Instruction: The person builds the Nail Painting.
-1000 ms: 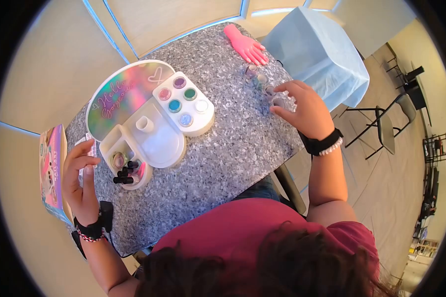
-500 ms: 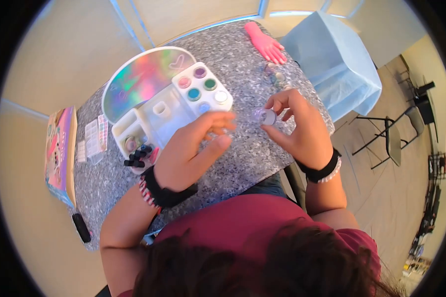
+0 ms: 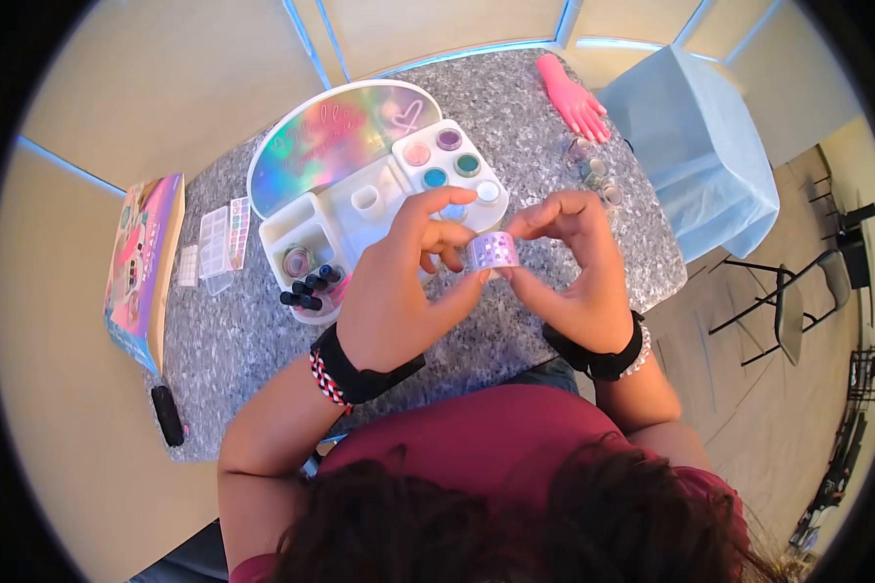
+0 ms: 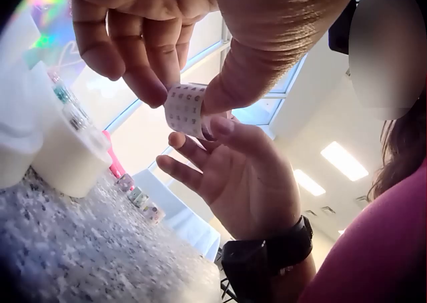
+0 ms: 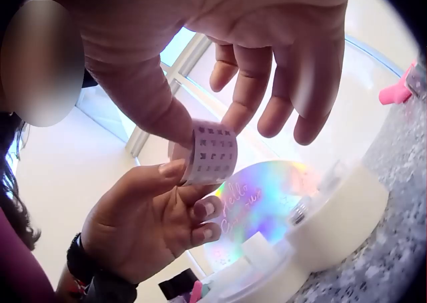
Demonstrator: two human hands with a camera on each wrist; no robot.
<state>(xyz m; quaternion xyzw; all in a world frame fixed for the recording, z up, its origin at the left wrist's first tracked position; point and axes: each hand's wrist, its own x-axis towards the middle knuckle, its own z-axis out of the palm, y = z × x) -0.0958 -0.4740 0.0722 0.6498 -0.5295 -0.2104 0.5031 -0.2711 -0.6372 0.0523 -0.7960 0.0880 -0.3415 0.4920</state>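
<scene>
A small roll of printed stickers (image 3: 493, 251) is raised over the table in front of the person's chest. Rows of tiny marks cover its white band in the left wrist view, where the roll (image 4: 184, 109) stands between both hands. The left hand (image 3: 394, 282) pinches one side of it between thumb and fingertip, its other fingers bent. From the opposite side the right hand (image 3: 588, 282) pinches the roll with thumb and index finger. In the right wrist view the roll (image 5: 217, 153) shows its open ring shape, partly hidden by the thumb.
Behind the hands stands a white organizer (image 3: 372, 225) with a shiny backboard (image 3: 350, 136), pots of glitter (image 3: 435, 178) and black-capped bottles (image 3: 311, 284). More rolls (image 3: 594, 173) stand near a pink model hand (image 3: 576, 105). At left are plastic sheets (image 3: 215, 238) and a box (image 3: 146, 262).
The right hand has brought the roll from beside the other rolls at right to in front of the chest. The left hand has moved right from the organizer's far side and taken hold of it.
</scene>
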